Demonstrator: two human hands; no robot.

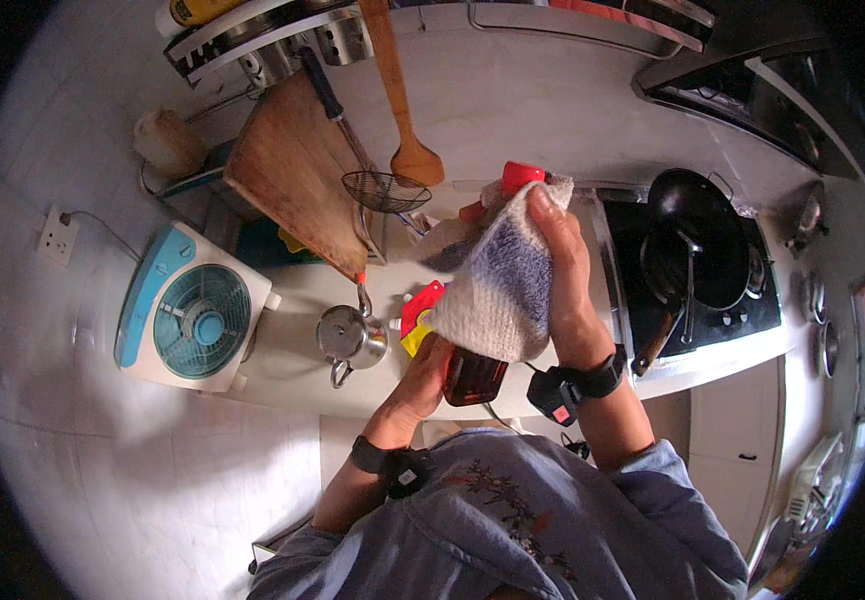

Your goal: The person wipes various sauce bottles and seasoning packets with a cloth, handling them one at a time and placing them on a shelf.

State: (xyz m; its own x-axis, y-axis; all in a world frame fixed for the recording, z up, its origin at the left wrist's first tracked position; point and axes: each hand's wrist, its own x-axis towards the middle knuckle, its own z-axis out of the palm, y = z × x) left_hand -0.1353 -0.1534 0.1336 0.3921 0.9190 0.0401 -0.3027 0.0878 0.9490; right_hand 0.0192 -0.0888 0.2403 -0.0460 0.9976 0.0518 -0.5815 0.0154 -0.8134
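My left hand (426,376) grips the lower end of a dark brown bottle (474,377) with a red cap (522,176). Wrapped over the bottle's upper part is a white and blue cloth (504,289), which hides most of it. My right hand (566,262) holds that cloth against the bottle near the cap, thumb on top. Beyond my left hand, a red and yellow pouch (419,315) with a white spout lies on the counter, partly covered by the cloth. A stainless steel oil pot (350,336) with a curved spout stands left of the pouch.
A blue and white box fan (196,307) stands at the left. Behind the pot leans a wooden cutting board (297,165); a wire skimmer (386,191) and wooden spatula (414,157) hang before the wall. A black wok (695,240) sits on the gas stove (759,319) at right.
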